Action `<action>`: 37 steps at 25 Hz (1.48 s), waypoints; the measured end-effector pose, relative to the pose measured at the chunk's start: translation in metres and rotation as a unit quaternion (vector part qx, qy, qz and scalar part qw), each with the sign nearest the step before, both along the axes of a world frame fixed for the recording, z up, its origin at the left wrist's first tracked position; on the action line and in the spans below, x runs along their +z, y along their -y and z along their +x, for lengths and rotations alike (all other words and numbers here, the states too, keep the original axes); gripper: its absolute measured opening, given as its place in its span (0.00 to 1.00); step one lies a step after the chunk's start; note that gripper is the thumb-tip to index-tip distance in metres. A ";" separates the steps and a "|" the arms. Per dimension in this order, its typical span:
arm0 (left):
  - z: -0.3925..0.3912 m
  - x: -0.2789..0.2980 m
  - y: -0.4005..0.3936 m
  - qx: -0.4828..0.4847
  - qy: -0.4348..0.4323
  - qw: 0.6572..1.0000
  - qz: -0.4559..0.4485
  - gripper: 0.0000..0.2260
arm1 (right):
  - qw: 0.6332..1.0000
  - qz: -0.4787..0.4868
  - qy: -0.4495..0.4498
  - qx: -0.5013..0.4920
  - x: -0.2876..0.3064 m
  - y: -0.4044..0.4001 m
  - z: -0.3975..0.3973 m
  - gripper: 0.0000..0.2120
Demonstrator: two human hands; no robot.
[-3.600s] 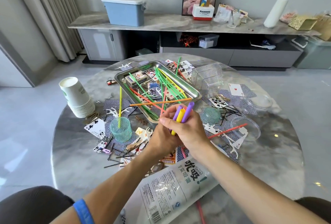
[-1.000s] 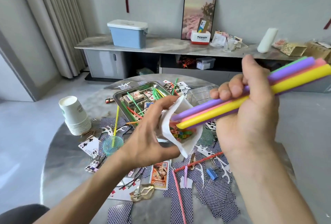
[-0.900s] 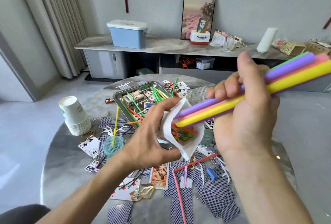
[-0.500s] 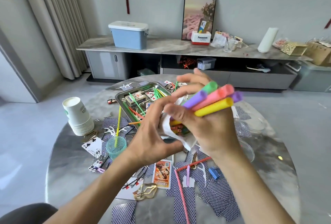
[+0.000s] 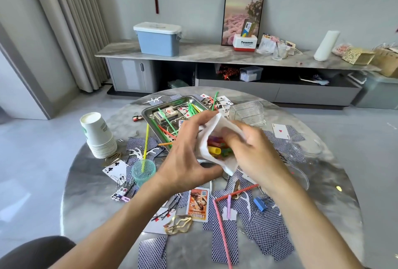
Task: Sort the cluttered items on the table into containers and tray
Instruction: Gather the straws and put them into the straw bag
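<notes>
Your right hand (image 5: 247,152) no longer holds the thick straws (image 5: 215,150) high in a fist; they now sit down inside the white bag (image 5: 217,126), only their coloured ends showing at its mouth. Your right fingers curl onto the bag's right edge, your left hand (image 5: 189,159) pinches its left side as before, both above the tabletop (image 5: 97,182), just in front of the metal tray (image 5: 155,113).

Behind your table you have a pale blue lidded plastic bin (image 5: 158,39) on the long marble-topped sideboard (image 5: 215,54) (framed pink landscape picture (image 5: 243,13) leaning further right).
</notes>
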State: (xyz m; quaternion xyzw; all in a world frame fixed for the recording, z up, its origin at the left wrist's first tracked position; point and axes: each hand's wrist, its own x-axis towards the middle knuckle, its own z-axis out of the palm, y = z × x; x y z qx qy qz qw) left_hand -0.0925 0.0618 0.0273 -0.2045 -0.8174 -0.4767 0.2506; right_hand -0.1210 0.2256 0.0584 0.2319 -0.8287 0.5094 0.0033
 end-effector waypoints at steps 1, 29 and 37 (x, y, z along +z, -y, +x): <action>0.000 -0.002 0.001 0.017 -0.016 0.999 -0.045 0.42 | 0.998 -0.054 0.019 -0.008 -0.001 -0.002 0.000 0.08; 0.154 -0.106 0.130 0.417 0.441 0.792 0.062 0.42 | 0.947 -0.025 0.315 0.055 -0.055 0.034 0.034 0.06; 0.134 -0.093 0.109 0.424 0.315 0.846 0.078 0.24 | 0.889 0.403 0.207 0.071 -0.080 -0.009 0.024 0.13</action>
